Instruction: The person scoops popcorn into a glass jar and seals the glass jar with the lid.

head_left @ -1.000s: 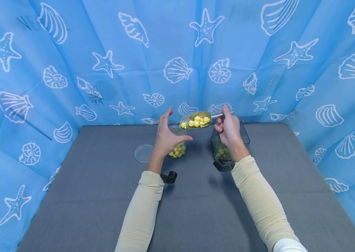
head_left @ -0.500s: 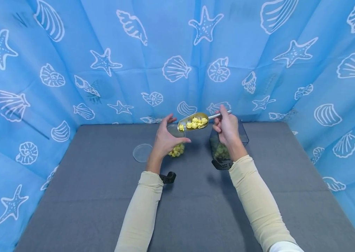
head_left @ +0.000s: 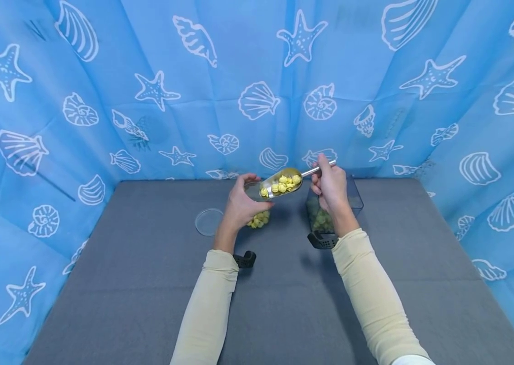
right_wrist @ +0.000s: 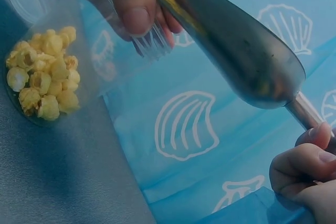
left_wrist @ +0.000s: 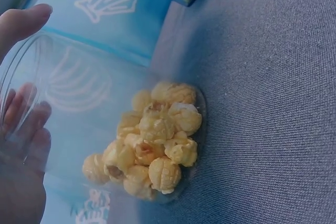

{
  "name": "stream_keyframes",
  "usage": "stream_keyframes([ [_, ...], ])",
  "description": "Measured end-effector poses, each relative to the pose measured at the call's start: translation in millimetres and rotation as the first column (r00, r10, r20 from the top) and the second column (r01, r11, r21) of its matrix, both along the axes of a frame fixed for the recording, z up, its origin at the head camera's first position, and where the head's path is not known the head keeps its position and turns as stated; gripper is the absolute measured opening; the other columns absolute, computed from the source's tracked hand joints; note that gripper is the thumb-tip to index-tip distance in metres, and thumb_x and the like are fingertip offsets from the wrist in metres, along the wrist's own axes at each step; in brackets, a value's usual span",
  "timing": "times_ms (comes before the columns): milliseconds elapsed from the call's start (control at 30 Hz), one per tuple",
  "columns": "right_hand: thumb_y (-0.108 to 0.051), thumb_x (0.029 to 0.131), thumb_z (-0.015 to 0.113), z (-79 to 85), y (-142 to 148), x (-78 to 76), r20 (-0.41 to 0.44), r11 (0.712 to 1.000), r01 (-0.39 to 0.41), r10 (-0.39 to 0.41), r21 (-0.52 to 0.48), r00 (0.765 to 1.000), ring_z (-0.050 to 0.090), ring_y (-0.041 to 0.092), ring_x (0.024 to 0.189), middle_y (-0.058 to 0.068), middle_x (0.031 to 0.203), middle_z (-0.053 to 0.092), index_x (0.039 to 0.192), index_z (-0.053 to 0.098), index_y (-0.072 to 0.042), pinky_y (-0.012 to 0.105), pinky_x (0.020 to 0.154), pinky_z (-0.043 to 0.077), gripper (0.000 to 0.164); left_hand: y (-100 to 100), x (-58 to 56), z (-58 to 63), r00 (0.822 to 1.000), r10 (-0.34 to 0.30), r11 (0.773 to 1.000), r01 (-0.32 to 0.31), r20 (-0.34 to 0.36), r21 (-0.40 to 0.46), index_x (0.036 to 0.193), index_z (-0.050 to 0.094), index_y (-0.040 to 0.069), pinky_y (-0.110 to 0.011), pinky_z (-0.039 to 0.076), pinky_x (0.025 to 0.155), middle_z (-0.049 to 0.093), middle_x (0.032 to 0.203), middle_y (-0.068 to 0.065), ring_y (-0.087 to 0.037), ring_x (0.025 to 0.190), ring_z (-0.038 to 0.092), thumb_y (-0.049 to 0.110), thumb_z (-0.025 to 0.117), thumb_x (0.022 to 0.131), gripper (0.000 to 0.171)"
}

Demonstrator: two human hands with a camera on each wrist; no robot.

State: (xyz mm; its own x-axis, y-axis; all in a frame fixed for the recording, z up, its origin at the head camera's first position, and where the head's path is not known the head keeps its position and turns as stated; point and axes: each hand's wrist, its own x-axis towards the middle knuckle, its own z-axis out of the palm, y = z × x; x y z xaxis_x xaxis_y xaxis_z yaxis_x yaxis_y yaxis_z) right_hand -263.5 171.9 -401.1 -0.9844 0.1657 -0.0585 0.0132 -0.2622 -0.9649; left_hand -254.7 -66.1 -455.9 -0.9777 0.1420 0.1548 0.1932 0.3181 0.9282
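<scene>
My left hand [head_left: 242, 205] curves round the mouth of a clear jar [left_wrist: 113, 77], thumb on one side and fingers on the other. Round yellow popcorn [left_wrist: 155, 129] fills the jar's lower part. My right hand [head_left: 333, 187] grips the handle of a metal scoop [head_left: 290, 172], which carries several pieces of popcorn [head_left: 284, 183]. The scoop slopes down to the left, its front lip over the jar's mouth. In the right wrist view, the scoop's underside [right_wrist: 236, 40] shows, its lip hidden behind my left thumb.
A clear round lid [head_left: 209, 222] lies on the grey table [head_left: 284, 304] left of the jar. Under my right hand stands a clear square container [head_left: 354, 195] with more popcorn inside. A blue shell-patterned curtain [head_left: 220, 50] rises behind the table.
The scoop has come down and left, tipping its lip lower over the jar's mouth. My left hand's fingers have closed in round the jar's top.
</scene>
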Motion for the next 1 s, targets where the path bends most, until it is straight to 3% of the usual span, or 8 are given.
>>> stream_keyframes([
  [333, -0.05, 0.103, 0.054, 0.9, 5.0, 1.6, 0.007, 1.0, -0.024, 0.024, -0.018, 1.0, 0.029, 0.004, 0.034, -0.006, 0.057, 0.051, 0.105, 0.06, -0.003, 0.022, 0.036, 0.028, 0.047, -0.5, -2.3, -0.4, 0.999, -0.047, 0.999, 0.047, 0.023, 0.011, 0.147, 0.041, 0.017, -0.054, 0.04, 0.115, 0.054, 0.144, 0.001, -0.029, 0.142, 0.046, 0.034, 0.091, 0.075, 0.09],
  [733, -0.053, 0.1, 0.059, -1.9, 2.4, -0.8, 0.005, 0.999, 0.0, 0.001, -0.036, 1.0, 0.03, 0.003, 0.034, -0.006, 0.053, 0.053, 0.095, 0.066, -0.008, 0.019, 0.034, 0.028, 0.046, -3.6, -5.3, -1.8, 0.999, -0.052, 0.997, 0.052, -0.002, 0.06, 0.141, 0.043, 0.016, -0.058, 0.04, 0.114, 0.056, 0.14, -0.001, -0.031, 0.139, 0.049, 0.022, 0.091, 0.074, 0.082],
  [1000, -0.053, 0.1, 0.058, -2.0, 2.9, -0.1, 0.006, 1.0, -0.007, 0.007, -0.023, 1.0, 0.03, 0.003, 0.034, -0.007, 0.054, 0.053, 0.097, 0.064, -0.007, 0.019, 0.034, 0.028, 0.047, -3.7, -4.4, -1.6, 0.999, -0.049, 0.997, 0.049, 0.008, 0.064, 0.141, 0.044, 0.018, -0.055, 0.047, 0.107, 0.057, 0.14, -0.001, -0.024, 0.129, 0.054, 0.022, 0.091, 0.074, 0.082],
])
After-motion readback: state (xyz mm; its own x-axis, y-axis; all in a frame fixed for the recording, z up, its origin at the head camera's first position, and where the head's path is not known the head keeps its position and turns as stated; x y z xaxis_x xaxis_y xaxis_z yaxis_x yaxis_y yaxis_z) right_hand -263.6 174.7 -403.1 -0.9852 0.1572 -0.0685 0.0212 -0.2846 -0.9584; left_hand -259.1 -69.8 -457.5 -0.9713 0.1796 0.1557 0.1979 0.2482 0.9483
